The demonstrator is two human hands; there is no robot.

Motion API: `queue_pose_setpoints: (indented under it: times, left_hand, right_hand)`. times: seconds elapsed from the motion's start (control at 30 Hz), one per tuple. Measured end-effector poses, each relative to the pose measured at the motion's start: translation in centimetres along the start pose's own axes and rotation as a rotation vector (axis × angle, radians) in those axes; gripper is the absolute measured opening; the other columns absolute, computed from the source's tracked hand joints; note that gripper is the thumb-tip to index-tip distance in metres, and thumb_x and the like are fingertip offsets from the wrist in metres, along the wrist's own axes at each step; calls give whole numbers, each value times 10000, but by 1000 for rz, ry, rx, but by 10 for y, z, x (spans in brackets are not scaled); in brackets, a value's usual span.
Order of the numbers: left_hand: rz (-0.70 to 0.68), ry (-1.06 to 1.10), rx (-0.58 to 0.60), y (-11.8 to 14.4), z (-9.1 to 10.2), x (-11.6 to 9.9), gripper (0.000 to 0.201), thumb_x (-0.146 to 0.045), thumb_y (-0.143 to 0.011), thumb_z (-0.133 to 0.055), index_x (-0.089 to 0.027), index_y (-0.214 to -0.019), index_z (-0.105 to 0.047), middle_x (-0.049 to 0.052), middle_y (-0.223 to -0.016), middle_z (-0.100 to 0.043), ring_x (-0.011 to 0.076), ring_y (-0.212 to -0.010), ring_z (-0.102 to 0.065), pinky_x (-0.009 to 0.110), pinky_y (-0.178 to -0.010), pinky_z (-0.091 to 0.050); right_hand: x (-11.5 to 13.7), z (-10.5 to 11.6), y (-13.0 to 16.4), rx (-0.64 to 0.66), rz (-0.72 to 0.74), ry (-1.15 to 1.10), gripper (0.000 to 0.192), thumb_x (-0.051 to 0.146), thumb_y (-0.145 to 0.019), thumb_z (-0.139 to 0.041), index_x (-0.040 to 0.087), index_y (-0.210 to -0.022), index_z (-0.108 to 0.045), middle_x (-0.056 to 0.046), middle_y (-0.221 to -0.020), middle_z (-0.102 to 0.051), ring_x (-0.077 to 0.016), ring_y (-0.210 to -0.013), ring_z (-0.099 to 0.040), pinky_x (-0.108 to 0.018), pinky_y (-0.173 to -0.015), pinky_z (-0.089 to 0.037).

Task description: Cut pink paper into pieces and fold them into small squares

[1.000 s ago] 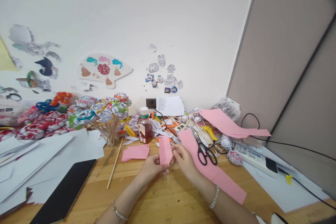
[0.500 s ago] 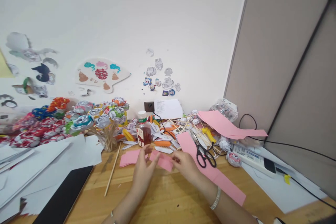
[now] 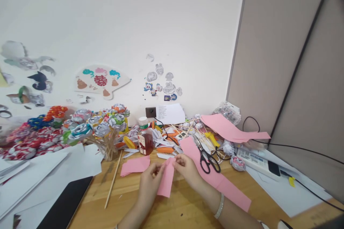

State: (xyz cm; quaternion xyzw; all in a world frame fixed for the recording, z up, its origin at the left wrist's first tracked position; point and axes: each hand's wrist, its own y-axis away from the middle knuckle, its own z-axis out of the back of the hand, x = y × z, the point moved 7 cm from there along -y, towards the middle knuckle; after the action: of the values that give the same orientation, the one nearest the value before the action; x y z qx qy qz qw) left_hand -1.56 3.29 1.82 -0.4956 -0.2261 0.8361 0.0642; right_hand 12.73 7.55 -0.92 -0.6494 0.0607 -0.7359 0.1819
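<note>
Both hands, the left hand (image 3: 151, 183) and right hand (image 3: 186, 167), pinch the pink paper strip (image 3: 167, 179) above the bench (image 3: 185, 210); matching the edges squarely before creasing looks wise.

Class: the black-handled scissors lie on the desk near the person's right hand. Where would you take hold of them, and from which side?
Grip the scissors by the black handle loops, which lie at the near end toward the person. Come from above and the near side; the blades point away toward the wall.
</note>
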Motion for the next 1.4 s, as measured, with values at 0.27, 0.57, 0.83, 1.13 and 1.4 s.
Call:
queue_pose_setpoints:
  times: [0.27, 0.57, 0.83, 1.13, 1.4]
  left_hand:
    - [71, 144, 179, 1, -19, 11, 230, -378, -711, -519, -164, -628, -536, -15, -583, -550, 142, -570, -500, 223, -523, -381]
    - [134, 186, 262, -1, -25, 20, 345, -469, -712, -504, -144, -619, -571, -14, -545, -547, 134, -536, -487, 221, -502, -358]
    - [120, 230, 304, -1, -27, 21, 326, -431, -721, -507, -139, -579, -542, -35, -518, -469, 109, -516, -417, 209, -485, -316]
    - [163, 190, 356, 1, -33, 28, 311, -444, -685, -535, -144, -605, -541, -33, -522, -512, 116, -492, -452, 217, -477, -335]
    - [235, 256, 440, 4, -40, 35, 336, -473, -705, -503, -161, -580, -488, -50, -465, -477, 101, -422, -433, 206, -430, -309]
  right_hand:
    - [29, -5, 10, 25, 168, 245, 95, 186, -730, -505, 163, -707, -593, -1, -663, -580, -125, -622, -524, -220, -562, -403]
    - [29, -4, 7, 31, 145, 173, 120, 129, -707, -500, 157, -733, -613, -14, -684, -601, -135, -649, -549, -229, -587, -431]
    - [28, -3, 7, 47, 120, 114, 119, 128, -702, -500, 158, -726, -612, -9, -694, -606, -139, -667, -558, -236, -607, -435]
    - [25, -4, 7, 36, 76, 74, 118, 112, -682, -499, 160, -708, -604, -5, -680, -609, -141, -652, -564, -237, -598, -442]
    - [29, -4, 6, 59, 88, 99, 125, 105, -679, -495, 159, -705, -604, 1, -663, -596, -133, -633, -548, -230, -582, -428]
